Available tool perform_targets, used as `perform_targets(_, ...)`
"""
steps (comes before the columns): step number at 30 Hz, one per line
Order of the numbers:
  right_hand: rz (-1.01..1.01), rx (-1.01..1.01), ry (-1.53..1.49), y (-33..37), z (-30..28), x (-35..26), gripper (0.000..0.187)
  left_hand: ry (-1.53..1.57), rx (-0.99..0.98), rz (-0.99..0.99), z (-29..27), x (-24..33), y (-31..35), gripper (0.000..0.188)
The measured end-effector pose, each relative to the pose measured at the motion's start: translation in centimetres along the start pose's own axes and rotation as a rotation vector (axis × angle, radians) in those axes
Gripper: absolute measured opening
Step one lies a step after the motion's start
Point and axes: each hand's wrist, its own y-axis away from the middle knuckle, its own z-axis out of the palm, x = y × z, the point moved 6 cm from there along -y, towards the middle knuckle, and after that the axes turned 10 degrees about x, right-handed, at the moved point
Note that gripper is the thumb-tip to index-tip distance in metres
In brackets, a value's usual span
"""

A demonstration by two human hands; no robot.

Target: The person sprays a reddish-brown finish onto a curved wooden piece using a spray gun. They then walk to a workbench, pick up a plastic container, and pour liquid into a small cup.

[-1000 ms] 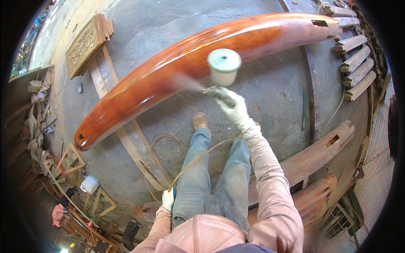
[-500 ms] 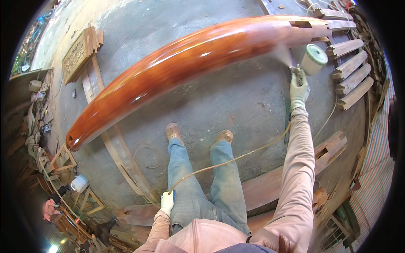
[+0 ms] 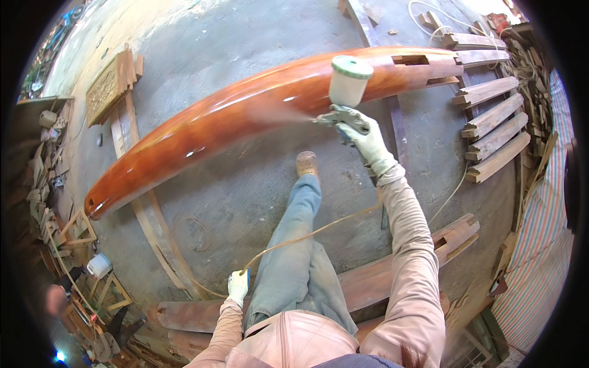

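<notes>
- Head view, left edge first: scrap wood (image 3: 46, 184) is heaped along the rim, a white jug (image 3: 99, 265) below it, a carved panel (image 3: 107, 92) above.
- Across the middle, grey floor (image 3: 257, 190) runs between the curved beam (image 3: 202, 122) and the second beam (image 3: 374, 282), giving the shoe (image 3: 306, 164) its standing room.
- Over on the right, short timbers (image 3: 500, 141) lie in a row near the curved beam's notched end, a striped sheet (image 3: 546, 221) hanging beyond them.
- And what a shine on that curved beam! Glossy orange-brown, it sweeps from lower left to upper right, pale planks (image 3: 147, 227) under its left part.
- Left hand (image 3: 238, 286), gloved, is low beside the thigh, fingers closed round the tan hose (image 3: 313, 235).
- Right hand (image 3: 371, 144), gloved too, reaches forward with a firm grip on the spray gun (image 3: 343, 116), its green-lidded cup (image 3: 348, 89) on top; nozzle pointing left, mist (image 3: 279, 115) drifting onto the curved beam!
</notes>
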Motion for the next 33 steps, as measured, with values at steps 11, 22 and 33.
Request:
perform_targets(11,-0.240,0.477,0.915,-11.5,-21.9,-4.7,0.037,0.030,-0.177,-0.024,2.4,17.9,-1.1,0.042)
perform_targets(22,-0.048,-0.188,0.398,-19.1,-4.9,-5.6,0.038,-0.032,-0.178,0.002,1.4,25.8,0.7,0.042)
perform_targets(33,0.201,-0.186,0.319,-29.3,-3.6,-1.5,0.026,0.147,-0.054,-0.071,5.0,23.5,2.7,0.045)
